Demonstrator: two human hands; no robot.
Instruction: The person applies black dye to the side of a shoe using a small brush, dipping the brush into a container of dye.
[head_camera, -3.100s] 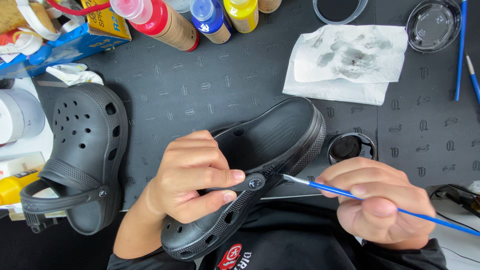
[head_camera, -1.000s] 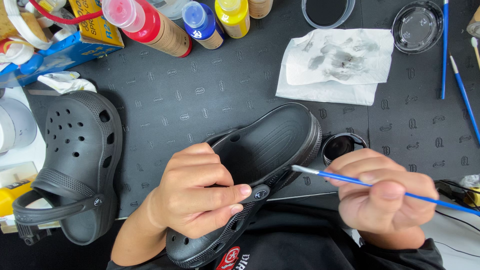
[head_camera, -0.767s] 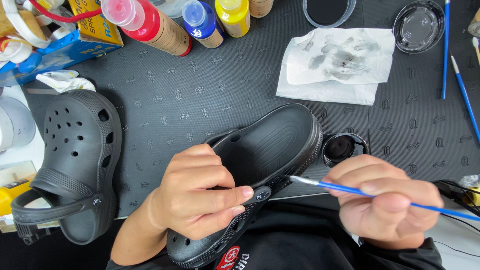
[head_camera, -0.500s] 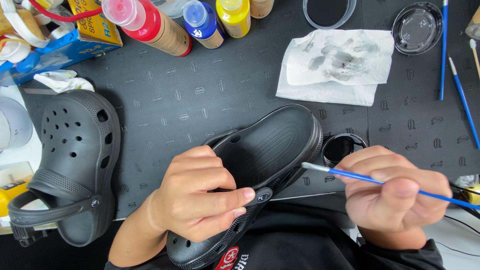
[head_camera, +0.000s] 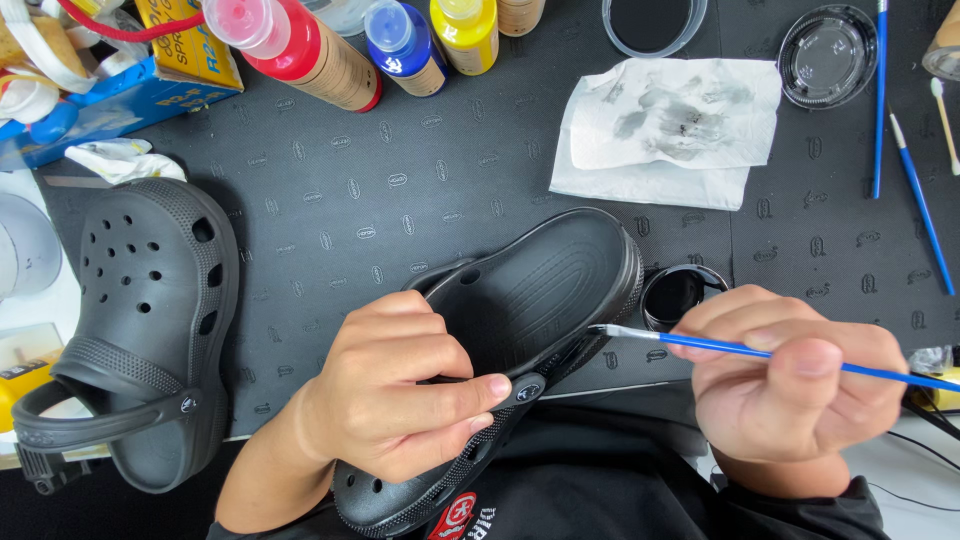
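Note:
My left hand (head_camera: 395, 400) grips a black foam clog (head_camera: 545, 290) by its side near the strap rivet, holding it tilted with the heel pointing up and to the right. My right hand (head_camera: 790, 395) pinches a thin blue-handled paintbrush (head_camera: 740, 348). The brush's pale tip rests at the clog's outer edge close to the heel. Just behind the tip, a small round cup of black paint (head_camera: 675, 293) sits on the dark mat.
A second black clog (head_camera: 145, 320) lies at the left. Paint bottles in red (head_camera: 300, 45), blue (head_camera: 400, 35) and yellow (head_camera: 465, 30) stand at the back. A smudged paper towel (head_camera: 670, 130), a clear lid (head_camera: 825, 42), a black-filled dish (head_camera: 650, 20) and spare blue brushes (head_camera: 915, 195) lie at the right.
The brush tip has shifted slightly back and forth along the clog's heel edge. My left hand has kept its grip on the clog.

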